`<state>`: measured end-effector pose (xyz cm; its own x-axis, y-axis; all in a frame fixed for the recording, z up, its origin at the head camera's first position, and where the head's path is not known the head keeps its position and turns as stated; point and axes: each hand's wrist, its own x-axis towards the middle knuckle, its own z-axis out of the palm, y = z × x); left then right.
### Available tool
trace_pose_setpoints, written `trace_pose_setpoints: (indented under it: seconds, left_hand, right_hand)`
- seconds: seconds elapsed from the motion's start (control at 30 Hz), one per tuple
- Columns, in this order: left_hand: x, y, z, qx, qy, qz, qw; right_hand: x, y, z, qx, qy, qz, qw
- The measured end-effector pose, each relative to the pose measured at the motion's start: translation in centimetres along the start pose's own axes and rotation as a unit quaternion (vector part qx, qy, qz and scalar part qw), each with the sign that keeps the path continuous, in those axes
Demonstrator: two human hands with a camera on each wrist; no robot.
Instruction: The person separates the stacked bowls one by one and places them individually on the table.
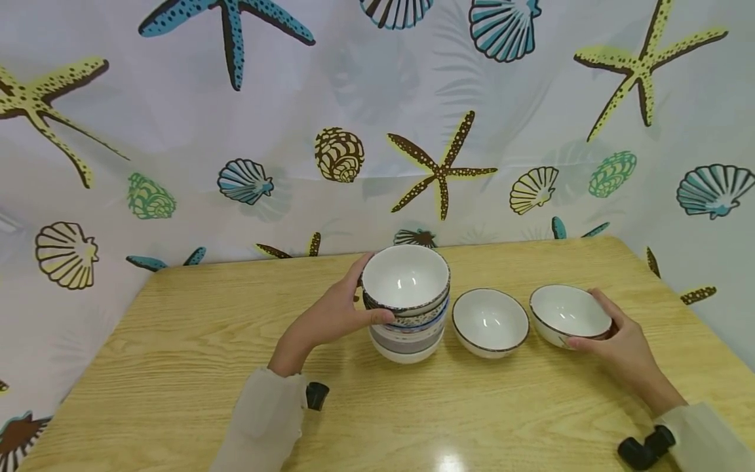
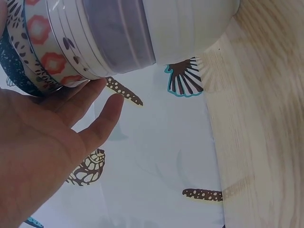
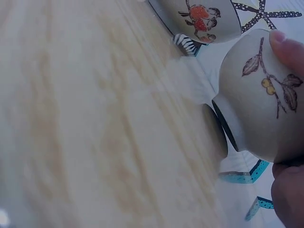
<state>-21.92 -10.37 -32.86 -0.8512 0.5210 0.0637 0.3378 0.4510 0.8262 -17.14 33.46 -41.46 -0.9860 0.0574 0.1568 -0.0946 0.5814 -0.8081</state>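
Stacking status, as I judge it: largely done, with two bowls outstanding. My left hand [image 1: 336, 313] grips the stack of bowls [image 1: 420, 328], thumb over the near side just below the top rim, fingers on the far left side; the stack's base appears to rest on the table [image 1: 460, 413] below those fingers. The overlapping rims prevent me from giving an exact count. Just right of the stack, between my two hands and touched by neither, the loose bowl [image 1: 491, 321] stands upright. Just beside it, my right hand [image 1: 626, 342] pinches the outer bowl [image 1: 567, 314], thumb on the near side, fingers on the far right side; its foot seems tilted slightly clear of the table. Both bowls remain to be nested. Contents: the top bowl [image 1: 406, 278], framed by my left thumb and fingers, is white inside and shows nothing in it. The loose bowl and the outer bowl show likewise bare white interiors. The lower bowls' interiors are hidden from me.
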Motion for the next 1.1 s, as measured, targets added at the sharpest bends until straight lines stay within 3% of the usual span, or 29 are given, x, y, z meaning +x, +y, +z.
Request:
trace_pose_setpoints:
  seconds: [0.37, 0.83, 1.1]
  left_hand:
    - [-0.1, 0.0, 0.1, -0.006, 0.013, -0.012, 0.9998]
    - [-0.1, -0.1, 0.7, -0.010, 0.030, -0.014, 0.9994]
    - [-0.2, 0.2, 0.5, 0.003, 0.050, -0.017, 0.9986]
  right_hand:
    - [-0.1, 0.1, -0.3, 0.010, -0.057, -0.003, 0.9983]
    - [-0.5, -0.3, -0.6, -0.002, -0.079, 0.028, 0.9965]
    - [-0.4, -1.0, -0.9, 0.012, -0.085, 0.021, 0.9961]
